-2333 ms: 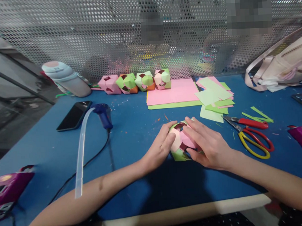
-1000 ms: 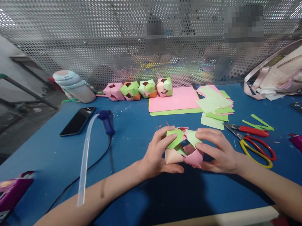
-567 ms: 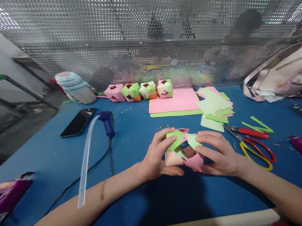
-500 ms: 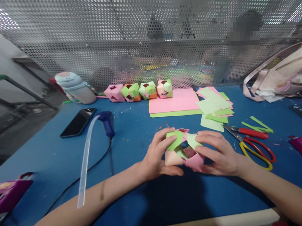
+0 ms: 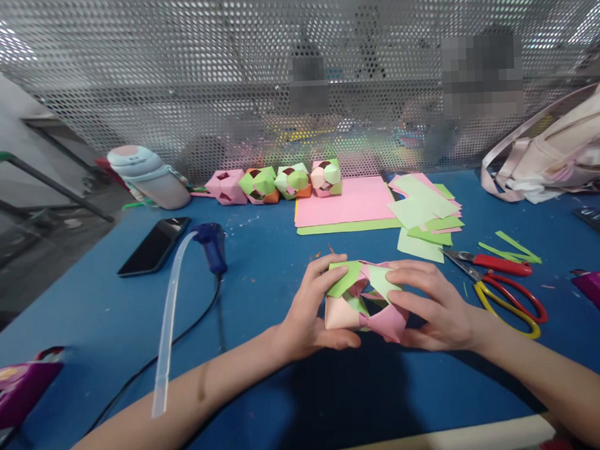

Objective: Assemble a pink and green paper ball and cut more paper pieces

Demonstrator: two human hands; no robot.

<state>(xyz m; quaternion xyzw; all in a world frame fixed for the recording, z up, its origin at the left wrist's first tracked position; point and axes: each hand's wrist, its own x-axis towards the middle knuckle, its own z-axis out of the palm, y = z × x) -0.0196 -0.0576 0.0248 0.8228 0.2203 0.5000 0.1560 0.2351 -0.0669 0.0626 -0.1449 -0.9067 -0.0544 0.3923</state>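
Note:
Between my two hands is a hollow folded-paper ball (image 5: 386,322) made of green, pale green, pink and peach pieces, with an opening facing me. My left hand (image 5: 311,311) grips its left side, fingers on the green flap and thumb beneath. Around the right side, my right hand (image 5: 435,305) is closed, with fingertips on the pale green and pink pieces; its thumb is partly hidden. Behind stand several finished-looking paper balls (image 5: 259,185) in a row. Loose pale green and pink paper pieces (image 5: 421,203) lie beyond my right hand.
Scissors (image 5: 512,302) and red-handled pliers (image 5: 503,264) lie at right near green strips (image 5: 517,247). A blue glue gun (image 5: 212,245) with a long glue stick, a phone (image 5: 154,246) and a bottle (image 5: 149,177) are at left. Pink sheets (image 5: 343,203) lie before a perforated metal screen (image 5: 254,74).
The paper ball has tilted slightly in my hands, so its top pink piece and inside look different. Both hands keep their grip in nearly the same place.

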